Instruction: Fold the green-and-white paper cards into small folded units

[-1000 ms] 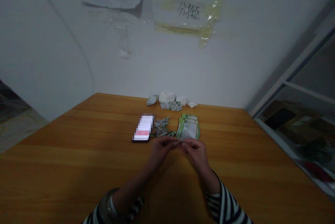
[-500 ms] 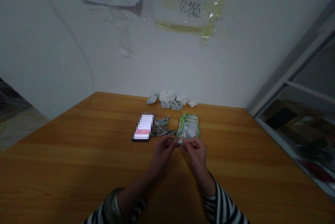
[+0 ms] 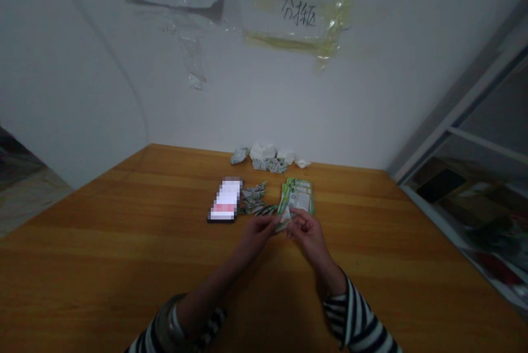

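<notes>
— Paper slip (image 3: 282,223), is that what they're working on?

— Looks like it: a small green-and-white printed piece, angled between the two hands. The left hand (image 3: 256,237) and right hand (image 3: 309,236) are together, fingers pinching it from either side. How it's folded, I can't make out from here.

— Where's all that happening?

— Near the middle of the desk (image 3: 124,265), just in front of a stack of green printed sheets (image 3: 297,197). The fingers are almost up against that stack, so I'd say any move forward has to mind its near edge.

— And to the left of it?

— A row of folded scraps (image 3: 253,199), then a phone (image 3: 225,200) with its screen lit and blurred, lying just beyond the left hand.

— What's along the far edge?

— A loose line of crumpled white paper lumps (image 3: 263,151), with a printed wad (image 3: 270,165) among them. Above that, a handwritten sign (image 3: 299,12) is taped to the wall.

— Anything in the way?

— Only the striped sleeve (image 3: 352,314) on the right arm, and it sits well back from the work.
</notes>
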The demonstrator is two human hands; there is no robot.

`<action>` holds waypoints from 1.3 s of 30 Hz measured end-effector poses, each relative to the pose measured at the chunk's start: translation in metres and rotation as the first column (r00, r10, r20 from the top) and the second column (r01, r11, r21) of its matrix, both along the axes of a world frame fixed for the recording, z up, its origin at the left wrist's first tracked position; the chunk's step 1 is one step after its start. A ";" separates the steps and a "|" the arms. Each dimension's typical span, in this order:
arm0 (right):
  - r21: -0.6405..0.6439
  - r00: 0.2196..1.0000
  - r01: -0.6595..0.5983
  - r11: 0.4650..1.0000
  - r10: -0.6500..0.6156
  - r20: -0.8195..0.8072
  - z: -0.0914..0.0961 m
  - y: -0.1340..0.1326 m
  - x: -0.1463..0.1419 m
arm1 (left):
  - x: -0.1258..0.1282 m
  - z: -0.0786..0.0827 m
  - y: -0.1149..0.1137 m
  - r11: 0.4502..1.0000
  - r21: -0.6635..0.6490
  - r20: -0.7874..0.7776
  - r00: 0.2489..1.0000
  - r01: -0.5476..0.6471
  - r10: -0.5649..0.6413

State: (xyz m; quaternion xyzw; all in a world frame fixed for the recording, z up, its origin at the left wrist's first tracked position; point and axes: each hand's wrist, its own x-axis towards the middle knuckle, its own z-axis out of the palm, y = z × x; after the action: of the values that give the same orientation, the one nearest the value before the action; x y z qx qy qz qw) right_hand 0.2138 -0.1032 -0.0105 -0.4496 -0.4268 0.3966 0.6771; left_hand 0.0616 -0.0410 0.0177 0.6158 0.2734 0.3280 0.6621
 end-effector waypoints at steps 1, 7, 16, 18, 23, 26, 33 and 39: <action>-0.003 1.000 0.017 1.000 -0.017 0.008 -0.002 0.001 -0.001 | 0.000 -0.002 0.001 1.000 0.006 -0.001 1.000 0.011 -0.011; -0.042 0.997 0.059 0.997 -0.057 0.058 -0.007 0.001 -0.010 | 0.002 -0.011 0.000 1.000 -0.016 0.042 0.999 0.016 -0.015; -0.085 0.986 0.129 0.988 -0.118 0.120 0.004 -0.003 -0.022 | 0.000 -0.005 -0.004 0.972 0.236 -0.124 0.991 -0.023 0.054; -0.087 0.986 0.121 0.989 -0.110 0.121 0.005 -0.004 -0.022 | 0.000 -0.007 -0.005 0.970 0.240 -0.125 0.991 -0.024 0.055; -0.071 0.982 0.116 0.991 -0.103 0.161 0.000 -0.002 -0.017 | 0.001 -0.010 -0.004 0.979 0.201 -0.112 0.994 0.020 0.003; -0.062 0.980 0.082 0.995 -0.069 0.187 -0.003 -0.001 -0.014 | 0.001 -0.011 -0.003 0.981 0.188 -0.099 0.995 0.052 -0.034; -0.048 0.986 0.082 0.995 -0.074 0.152 -0.011 0.000 -0.015 | 0.001 -0.007 -0.006 0.971 0.235 -0.104 0.994 0.050 -0.026; -0.039 0.983 0.077 0.996 -0.070 0.168 -0.012 -0.001 -0.018 | 0.004 -0.008 -0.010 0.964 0.263 -0.090 0.996 0.034 -0.011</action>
State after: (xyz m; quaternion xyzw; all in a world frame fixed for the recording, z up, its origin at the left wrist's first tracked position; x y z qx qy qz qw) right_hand 0.1953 -0.1040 -0.0226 -0.5117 -0.4558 0.3420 0.6430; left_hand 0.0655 -0.0508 0.0098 0.7153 0.2489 0.3266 0.5654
